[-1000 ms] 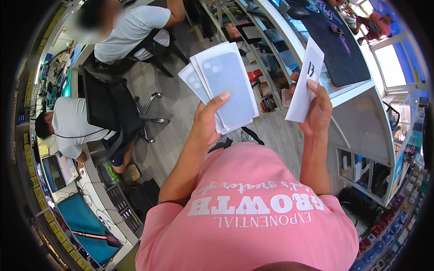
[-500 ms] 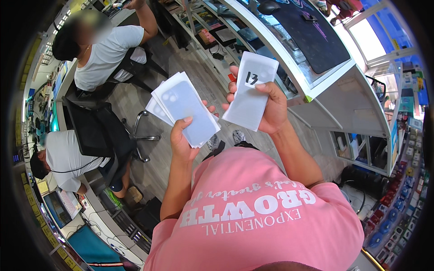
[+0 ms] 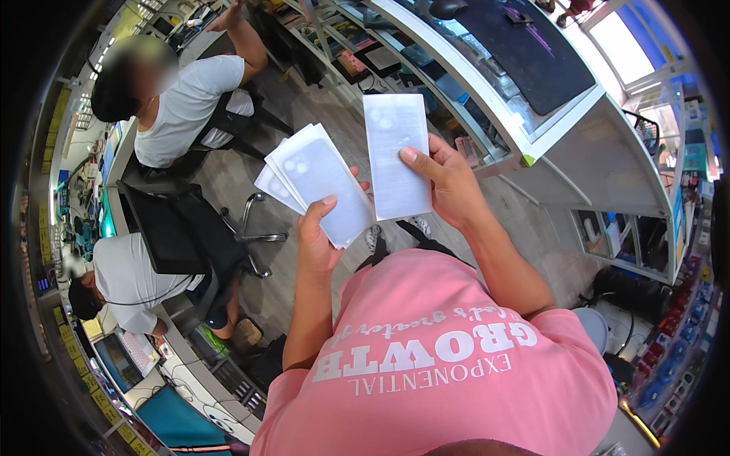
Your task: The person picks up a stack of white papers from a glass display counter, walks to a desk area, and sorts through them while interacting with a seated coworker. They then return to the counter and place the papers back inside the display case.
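Right now the left hand (image 3: pixel 315 243) pinched a fanned stack of pale sleeves (image 3: pixel 315 182); right hand (image 3: pixel 449 186) gripped a single sleeve (image 3: pixel 395 156) just beside. Best kept edge-held, thumb steady, unbent.

Glass counter (image 3: pixel 578 144) crowds the right; office chair (image 3: pixel 190 235) left.

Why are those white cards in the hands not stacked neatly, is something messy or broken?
Nothing looks broken. The left hand holds a small stack of pale flat packets that is fanned out, edges not lined up. The right hand holds a single packet upright beside them, apart from the stack. No tears or bends show.
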`<state>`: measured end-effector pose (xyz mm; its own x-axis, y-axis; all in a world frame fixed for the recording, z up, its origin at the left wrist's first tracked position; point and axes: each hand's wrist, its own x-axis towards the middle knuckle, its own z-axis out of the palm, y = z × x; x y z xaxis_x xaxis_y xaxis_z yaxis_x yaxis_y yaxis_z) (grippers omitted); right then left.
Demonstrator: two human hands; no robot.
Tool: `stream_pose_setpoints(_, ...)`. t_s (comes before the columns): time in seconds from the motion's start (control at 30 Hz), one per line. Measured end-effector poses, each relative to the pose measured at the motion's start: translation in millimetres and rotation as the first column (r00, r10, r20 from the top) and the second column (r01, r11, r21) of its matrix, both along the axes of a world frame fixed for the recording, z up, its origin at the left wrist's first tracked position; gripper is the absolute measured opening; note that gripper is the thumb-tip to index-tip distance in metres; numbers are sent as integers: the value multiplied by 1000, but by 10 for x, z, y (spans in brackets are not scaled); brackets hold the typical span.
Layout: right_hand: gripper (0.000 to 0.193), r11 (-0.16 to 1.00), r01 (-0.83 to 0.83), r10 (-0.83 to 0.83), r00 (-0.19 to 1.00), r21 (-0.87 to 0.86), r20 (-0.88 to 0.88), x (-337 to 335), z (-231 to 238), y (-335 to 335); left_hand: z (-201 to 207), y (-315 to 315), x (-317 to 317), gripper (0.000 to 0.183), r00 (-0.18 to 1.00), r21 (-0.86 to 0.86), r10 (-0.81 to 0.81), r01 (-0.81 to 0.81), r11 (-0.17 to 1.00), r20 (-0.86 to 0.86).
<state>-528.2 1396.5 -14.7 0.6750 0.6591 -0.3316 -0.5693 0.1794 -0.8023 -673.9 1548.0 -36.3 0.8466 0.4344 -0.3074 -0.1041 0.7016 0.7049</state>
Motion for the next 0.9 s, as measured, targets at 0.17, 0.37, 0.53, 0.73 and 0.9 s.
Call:
stream_pose_setpoints(0.17,37,989,26,6,976,-144,218,-21,-10,-104,-109,-40,94,63,998,-63,-48,46,997,-36)
stream_pose_setpoints(0.37,38,988,106,-69,955,-115,290,-34,118,-260,42,-153,293,62,996,-14,-94,94,995,8)
stream_pose_setpoints(0.53,41,997,78,-78,970,9,232,68,292,-398,73,-192,454,58,988,-14,-128,130,991,91)
stream_pose_setpoints(0.73,38,973,230,-215,914,-2,344,206,397,-696,317,-671,925,64,972,-2,-211,212,977,104)
stream_pose_setpoints(0.9,38,849,525,-305,576,-57,758,-4,443,-1160,567,-1119,942,56,883,307,-461,465,830,-90)
